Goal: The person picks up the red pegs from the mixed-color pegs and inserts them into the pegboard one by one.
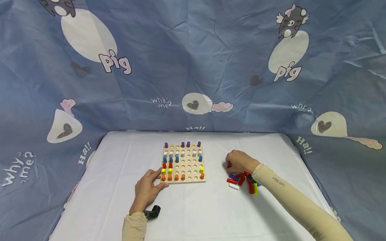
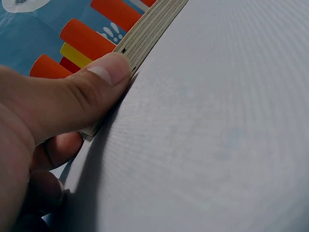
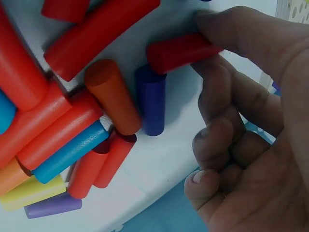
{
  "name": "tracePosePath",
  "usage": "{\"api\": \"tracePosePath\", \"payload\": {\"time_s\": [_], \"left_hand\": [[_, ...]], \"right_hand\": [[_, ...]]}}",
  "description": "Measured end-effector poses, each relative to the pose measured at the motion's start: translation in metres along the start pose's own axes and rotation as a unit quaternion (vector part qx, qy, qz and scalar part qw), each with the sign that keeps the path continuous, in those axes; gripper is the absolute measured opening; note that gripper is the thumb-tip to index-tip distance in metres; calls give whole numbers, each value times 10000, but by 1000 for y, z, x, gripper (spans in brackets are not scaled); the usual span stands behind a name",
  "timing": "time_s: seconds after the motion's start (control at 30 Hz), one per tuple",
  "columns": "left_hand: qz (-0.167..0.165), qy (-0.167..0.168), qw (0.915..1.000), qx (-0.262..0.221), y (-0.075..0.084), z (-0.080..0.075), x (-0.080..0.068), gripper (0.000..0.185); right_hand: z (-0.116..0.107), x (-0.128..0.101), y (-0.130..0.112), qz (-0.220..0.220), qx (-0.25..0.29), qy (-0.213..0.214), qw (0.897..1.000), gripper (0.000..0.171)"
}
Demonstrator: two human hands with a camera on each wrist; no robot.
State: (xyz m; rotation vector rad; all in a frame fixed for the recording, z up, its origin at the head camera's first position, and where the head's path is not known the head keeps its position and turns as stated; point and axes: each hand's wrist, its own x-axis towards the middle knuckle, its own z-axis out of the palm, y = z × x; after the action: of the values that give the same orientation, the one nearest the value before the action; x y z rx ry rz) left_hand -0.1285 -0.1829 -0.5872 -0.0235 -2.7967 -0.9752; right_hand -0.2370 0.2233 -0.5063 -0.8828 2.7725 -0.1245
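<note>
A square wooden peg board (image 1: 188,167) lies mid-table, with purple, white, blue, red, yellow and orange pegs standing in some of its holes. My left hand (image 1: 146,188) lies flat on the table at the board's front left corner. Its thumb (image 2: 91,84) presses against the layered board edge (image 2: 149,31), beside orange pegs (image 2: 84,38). To the right of the board, my right hand (image 1: 238,161) reaches into a pile of loose pegs (image 1: 242,180). Its fingertips (image 3: 227,29) pinch a red peg (image 3: 178,52) at the pile's edge, next to a dark blue peg (image 3: 152,99) and an orange peg (image 3: 112,95).
The white table (image 1: 196,214) is walled on three sides by a blue printed cloth (image 1: 193,67). Loose pegs of several colours lie in a heap near the right hand. A small black device (image 1: 152,212) sits by my left wrist.
</note>
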Motion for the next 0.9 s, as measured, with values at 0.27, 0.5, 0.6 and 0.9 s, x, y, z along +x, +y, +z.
{"api": "tracePosePath", "payload": {"time_s": [0.27,0.5,0.6,0.9], "left_hand": [[-122,-145,9998,-71,-1,0,1,76],[-46,-41,9999,-96,0,0,1,76],[25,66,9999,-80,-1,0,1,76],[-28,-5,10000,-60,0,1,1,77]], "right_hand": [[-4,3,0,-260,318,260,9988,12],[-12,5,-1,-317,284,422,9982,10],[-15,6,-2,-404,222,502,9977,12],[-25,9,-5,-633,244,570,9961,11]]}}
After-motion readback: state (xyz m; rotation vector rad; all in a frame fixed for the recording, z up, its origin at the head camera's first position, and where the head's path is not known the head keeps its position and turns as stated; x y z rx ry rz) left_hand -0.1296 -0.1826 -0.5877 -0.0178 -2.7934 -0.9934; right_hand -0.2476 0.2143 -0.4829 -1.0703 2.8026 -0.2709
